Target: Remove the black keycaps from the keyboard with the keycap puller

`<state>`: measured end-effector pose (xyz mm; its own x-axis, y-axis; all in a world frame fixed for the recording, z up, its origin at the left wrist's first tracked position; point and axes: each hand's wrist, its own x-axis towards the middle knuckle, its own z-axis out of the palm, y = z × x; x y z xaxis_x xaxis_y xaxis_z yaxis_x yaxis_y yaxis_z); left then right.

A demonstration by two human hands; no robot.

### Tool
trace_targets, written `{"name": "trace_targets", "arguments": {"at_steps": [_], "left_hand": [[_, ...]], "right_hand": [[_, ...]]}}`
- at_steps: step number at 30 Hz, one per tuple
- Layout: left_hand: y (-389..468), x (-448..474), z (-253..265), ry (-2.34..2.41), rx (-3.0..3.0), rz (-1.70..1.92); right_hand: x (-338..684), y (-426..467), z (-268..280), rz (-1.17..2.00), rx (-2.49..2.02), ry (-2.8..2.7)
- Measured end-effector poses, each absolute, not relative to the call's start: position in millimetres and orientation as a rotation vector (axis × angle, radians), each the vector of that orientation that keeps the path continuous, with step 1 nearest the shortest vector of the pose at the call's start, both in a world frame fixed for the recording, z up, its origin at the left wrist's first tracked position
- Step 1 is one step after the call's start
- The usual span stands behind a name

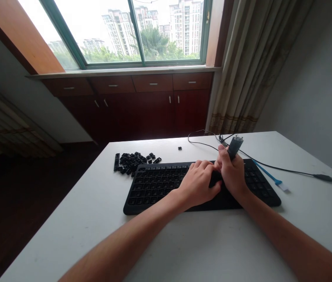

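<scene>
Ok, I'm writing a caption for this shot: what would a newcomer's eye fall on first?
Probably the black keyboard on the white table, with bare key sockets on its left part. Next, the heap of black keycaps by its far left corner. Then the right hand, over the keyboard's right half, a grey handle in its grip.

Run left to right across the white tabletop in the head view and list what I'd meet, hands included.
Pile of small black plastic keycaps, lone small black piece, left hand, right hand, slim blue tool with white end, dark elongated cable end.
</scene>
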<state>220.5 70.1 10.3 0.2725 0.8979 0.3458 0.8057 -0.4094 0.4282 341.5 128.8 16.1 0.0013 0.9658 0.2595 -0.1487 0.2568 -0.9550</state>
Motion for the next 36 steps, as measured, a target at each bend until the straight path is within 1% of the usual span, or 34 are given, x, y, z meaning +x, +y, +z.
{"name": "trace_targets", "arguments": {"at_steps": [4, 7, 10, 20, 26, 32, 36], "left_hand": [[71, 230, 10, 1.575, 2.313, 0.965], [72, 239, 9, 1.468, 2.312, 0.963], [71, 244, 7, 1.391, 2.389, 0.935], [70, 242, 5, 1.360, 2.437, 0.911], [69, 240, 5, 1.382, 2.308, 0.949], [68, 238, 6, 1.377, 2.247, 1.007], [68, 239, 4, 1.422, 2.224, 1.010]], "right_hand": [[339, 121, 20, 0.965, -1.001, -1.290], [340, 117, 22, 0.808, -1.035, -1.427], [343, 114, 19, 0.694, -1.071, -1.370], [345, 111, 15, 0.651, -1.049, -1.284], [341, 110, 17, 0.707, -0.988, -1.256], [342, 127, 28, 0.932, -0.882, -1.050], [346, 138, 25, 1.042, -0.922, -1.011]]}}
